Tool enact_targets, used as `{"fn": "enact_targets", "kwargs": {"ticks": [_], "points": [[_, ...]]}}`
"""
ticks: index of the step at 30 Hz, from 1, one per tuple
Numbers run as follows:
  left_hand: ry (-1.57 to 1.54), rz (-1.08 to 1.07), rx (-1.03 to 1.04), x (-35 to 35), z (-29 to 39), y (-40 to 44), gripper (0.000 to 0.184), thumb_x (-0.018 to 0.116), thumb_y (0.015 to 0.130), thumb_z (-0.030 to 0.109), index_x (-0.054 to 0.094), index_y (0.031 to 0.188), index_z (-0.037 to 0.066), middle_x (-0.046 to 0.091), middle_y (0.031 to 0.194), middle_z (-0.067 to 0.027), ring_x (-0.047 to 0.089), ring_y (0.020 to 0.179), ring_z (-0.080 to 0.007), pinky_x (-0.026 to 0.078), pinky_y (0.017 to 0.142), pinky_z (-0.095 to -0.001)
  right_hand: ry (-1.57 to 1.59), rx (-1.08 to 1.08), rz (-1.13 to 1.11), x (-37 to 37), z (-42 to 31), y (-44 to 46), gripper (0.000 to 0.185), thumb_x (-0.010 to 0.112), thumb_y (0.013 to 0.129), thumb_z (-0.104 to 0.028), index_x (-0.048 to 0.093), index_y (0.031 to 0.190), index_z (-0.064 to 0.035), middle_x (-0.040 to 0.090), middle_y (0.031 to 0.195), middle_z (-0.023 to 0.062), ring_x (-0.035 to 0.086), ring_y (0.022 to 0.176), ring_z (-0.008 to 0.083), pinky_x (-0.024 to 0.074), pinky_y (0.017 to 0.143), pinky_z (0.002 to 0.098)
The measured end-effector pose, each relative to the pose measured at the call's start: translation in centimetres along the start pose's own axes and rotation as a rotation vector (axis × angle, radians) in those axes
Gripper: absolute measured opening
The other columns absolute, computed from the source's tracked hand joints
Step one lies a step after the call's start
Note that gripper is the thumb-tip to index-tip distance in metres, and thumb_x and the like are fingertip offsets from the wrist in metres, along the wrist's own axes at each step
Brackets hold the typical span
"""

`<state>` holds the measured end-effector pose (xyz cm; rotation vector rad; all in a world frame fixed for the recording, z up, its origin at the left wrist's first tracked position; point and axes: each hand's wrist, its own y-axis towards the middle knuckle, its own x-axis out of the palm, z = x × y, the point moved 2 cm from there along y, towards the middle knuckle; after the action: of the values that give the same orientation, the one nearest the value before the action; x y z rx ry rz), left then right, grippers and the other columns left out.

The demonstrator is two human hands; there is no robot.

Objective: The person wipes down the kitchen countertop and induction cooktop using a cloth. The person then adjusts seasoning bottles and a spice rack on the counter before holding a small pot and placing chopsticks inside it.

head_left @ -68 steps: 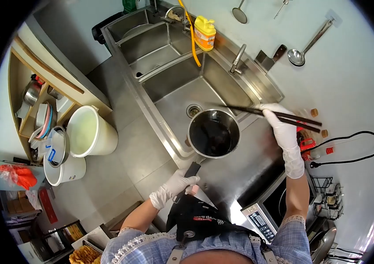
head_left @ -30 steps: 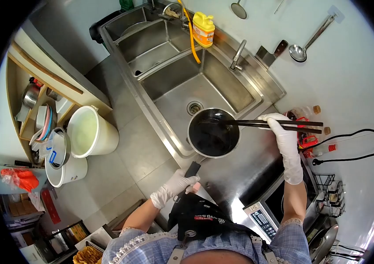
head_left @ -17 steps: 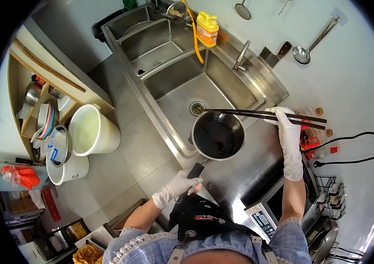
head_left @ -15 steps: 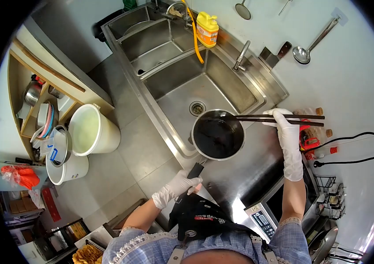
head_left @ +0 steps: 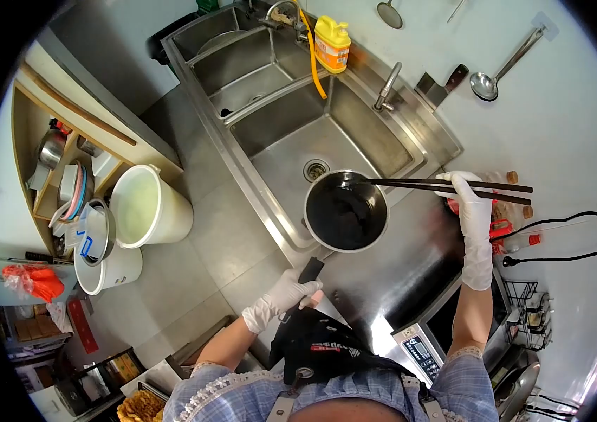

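Observation:
Gloved in white, my left hand (head_left: pixel 288 295) is closed around the black handle (head_left: pixel 311 270) of a steel saucepan (head_left: pixel 381 205). Dark, nearly black liquid (head_left: pixel 340 214) lies inside the pan, which is at the near corner of the large sink (head_left: pixel 291 158) beside the steel counter. My right hand (head_left: pixel 475 211), also gloved, grips a pair of long dark chopsticks (head_left: pixel 418 184). Their tips reach over the pan's upper right rim into it, and their thick ends stick out past my hand to the right. Whether anything solid lies in the liquid, I cannot tell.
An induction cooker (head_left: pixel 421 355) sits on the counter close to my right arm. Bottles (head_left: pixel 523 243) and a black power cord (head_left: pixel 572 214) are at the right. A yellow jug (head_left: pixel 332 46) stands behind the sink, under a tap (head_left: pixel 387 88). White buckets (head_left: pixel 165 207) stand on the floor at left.
My right hand has shifted a little to the right, and the chopsticks now slant slightly downward to the right. The liquid's surface looks different. My left hand has barely moved.

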<state>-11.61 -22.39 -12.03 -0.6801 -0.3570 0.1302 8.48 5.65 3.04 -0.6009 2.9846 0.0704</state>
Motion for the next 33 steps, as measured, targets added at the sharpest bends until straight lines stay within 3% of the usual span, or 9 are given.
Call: {"fn": "enact_targets", "kwargs": {"ticks": [12, 14, 17, 23, 25, 28, 31, 32, 33], "points": [[0.070, 0.041, 0.001, -0.3, 0.1, 0.0, 0.023, 0.065, 0.085, 0.018, 0.056, 0.082, -0.003, 0.052, 0.055, -0.0034, 0.047, 0.043, -0.0092, 0.037, 0.043, -0.0254, 0.060, 0.024, 0.079, -0.5, 2.6, 1.3, 0.016, 0.055, 0.090, -0.010, 0.063, 0.094, 0.0041, 0.065, 0.090, 0.0114, 0.064, 0.084, 0.0190, 0.0571, 0.075, 0.0328], [0.095, 0.049, 0.004, -0.4, -0.1, 0.2, 0.024, 0.065, 0.085, 0.019, 0.057, 0.081, -0.003, 0.052, 0.054, -0.0030, 0.047, 0.043, -0.0093, 0.037, 0.043, -0.0257, 0.220, -0.160, 0.188, -0.5, 1.7, 1.4, 0.016, 0.056, 0.091, -0.010, 0.063, 0.095, 0.0036, 0.065, 0.092, 0.0127, 0.065, 0.085, 0.0209, 0.0576, 0.076, 0.0351], [0.139, 0.054, 0.009, -0.5, -0.3, 0.2, 0.024, 0.065, 0.085, 0.020, 0.058, 0.080, -0.003, 0.052, 0.054, -0.0022, 0.048, 0.043, -0.0092, 0.038, 0.043, -0.0261, 0.248, -0.181, 0.162, -1.2, 1.5, 1.3, 0.015, 0.056, 0.091, -0.010, 0.062, 0.096, 0.0033, 0.065, 0.095, 0.0136, 0.064, 0.087, 0.0222, 0.0575, 0.077, 0.0362], [0.148, 0.075, 0.073, -0.4, -1.4, 0.3, 0.019, 0.064, 0.085, 0.016, 0.059, 0.089, -0.002, 0.054, 0.062, -0.0015, 0.049, 0.046, -0.0084, 0.038, 0.044, -0.0239, 0.221, -0.227, 0.286, -4.2, 0.8, -0.8, 0.012, 0.054, 0.089, -0.002, 0.062, 0.094, 0.0061, 0.062, 0.094, 0.0098, 0.062, 0.088, 0.0178, 0.0565, 0.077, 0.0323], [0.117, 0.092, 0.129, -0.6, -1.9, 0.6, 0.018, 0.064, 0.086, 0.014, 0.057, 0.095, -0.001, 0.054, 0.066, -0.0012, 0.048, 0.047, -0.0071, 0.038, 0.043, -0.0222, 0.033, -0.274, 0.305, -6.8, 1.8, -2.4, 0.014, 0.050, 0.091, 0.002, 0.060, 0.101, 0.0037, 0.059, 0.102, 0.0106, 0.060, 0.094, 0.0188, 0.0559, 0.080, 0.0334], [0.200, 0.070, 0.138, -0.7, -1.3, 0.5, 0.020, 0.063, 0.087, 0.013, 0.056, 0.100, 0.000, 0.054, 0.066, -0.0009, 0.046, 0.046, -0.0059, 0.037, 0.042, -0.0216, 0.182, -0.265, 0.365, -10.8, 4.3, -5.7, 0.021, 0.044, 0.093, 0.006, 0.056, 0.111, 0.0026, 0.056, 0.110, 0.0109, 0.060, 0.097, 0.0215, 0.0552, 0.083, 0.0334], [0.239, 0.074, 0.144, -0.2, -0.7, 0.4, 0.023, 0.064, 0.087, 0.014, 0.055, 0.102, 0.000, 0.053, 0.065, -0.0006, 0.045, 0.046, -0.0054, 0.036, 0.041, -0.0216, -0.004, -0.217, 0.479, -13.2, 4.8, -10.9, 0.021, 0.045, 0.094, 0.006, 0.056, 0.111, 0.0026, 0.060, 0.107, 0.0089, 0.060, 0.098, 0.0187, 0.0545, 0.080, 0.0299], [0.236, 0.074, 0.152, 0.0, -0.5, 0.4, 0.023, 0.065, 0.087, 0.014, 0.055, 0.103, 0.000, 0.052, 0.065, -0.0005, 0.045, 0.046, -0.0054, 0.036, 0.041, -0.0215, -0.286, -0.179, 0.598, -13.9, 4.9, -12.8, 0.018, 0.046, 0.096, -0.004, 0.057, 0.108, 0.0026, 0.062, 0.104, 0.0085, 0.061, 0.096, 0.0185, 0.0534, 0.079, 0.0283], [0.263, 0.076, 0.142, 0.5, 0.0, 0.2, 0.021, 0.064, 0.087, 0.013, 0.055, 0.101, 0.000, 0.051, 0.063, -0.0001, 0.045, 0.046, -0.0056, 0.035, 0.041, -0.0212, -0.003, -0.141, 0.614, -15.9, 6.2, -14.6, 0.020, 0.046, 0.097, -0.012, 0.058, 0.107, 0.0022, 0.063, 0.104, 0.0086, 0.062, 0.094, 0.0191, 0.0527, 0.079, 0.0280]]}}
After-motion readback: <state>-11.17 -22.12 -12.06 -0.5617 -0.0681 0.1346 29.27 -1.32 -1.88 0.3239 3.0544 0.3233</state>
